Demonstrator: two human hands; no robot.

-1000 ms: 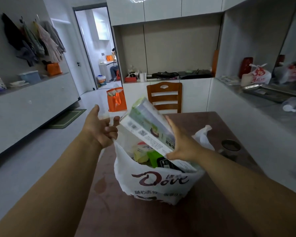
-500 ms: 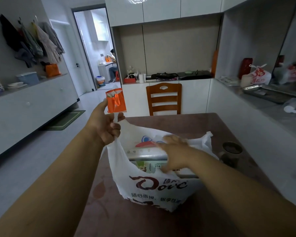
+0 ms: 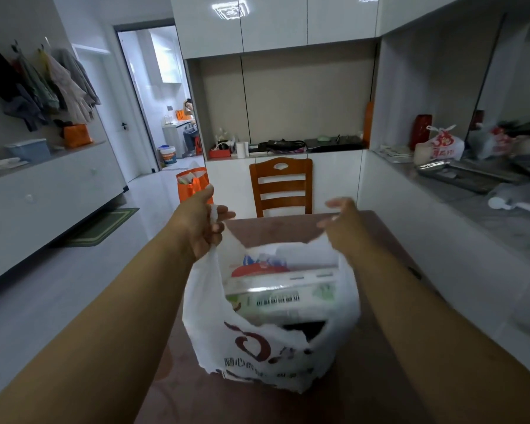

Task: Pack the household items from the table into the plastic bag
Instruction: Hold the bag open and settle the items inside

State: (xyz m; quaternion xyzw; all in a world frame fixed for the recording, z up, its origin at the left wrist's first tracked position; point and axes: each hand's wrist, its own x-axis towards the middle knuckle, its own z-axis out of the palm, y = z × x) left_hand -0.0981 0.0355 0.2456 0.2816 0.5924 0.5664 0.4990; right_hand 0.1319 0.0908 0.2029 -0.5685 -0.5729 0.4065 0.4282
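The bag stands on the worktop between the two forearms, its mouth pulled wide, with a flat green-and-white pack lying across the top of the load and something red and white behind it. The left hand has its fingers pinched on the left handle, which is drawn up taut from the bag's shoulder. The right hand is at the right handle; it is blurred, so I cannot tell whether its fingers have closed on the film or are only curled beside it. The bag is thin soft plastic and will take whatever shape the load gives it: it crumples at the front, and the rim sags where nothing props it. I judge the load moderately heavy for such film, and the pack's stiff corners could stretch or split the wall if the bag is jerked. The handles are the right places to hold, both at once and lifted evenly, so that the weight hangs centred and the pack does not slide out of the open mouth. The film is slick, so a loop round the fingers would be safer than a fingertip pinch.
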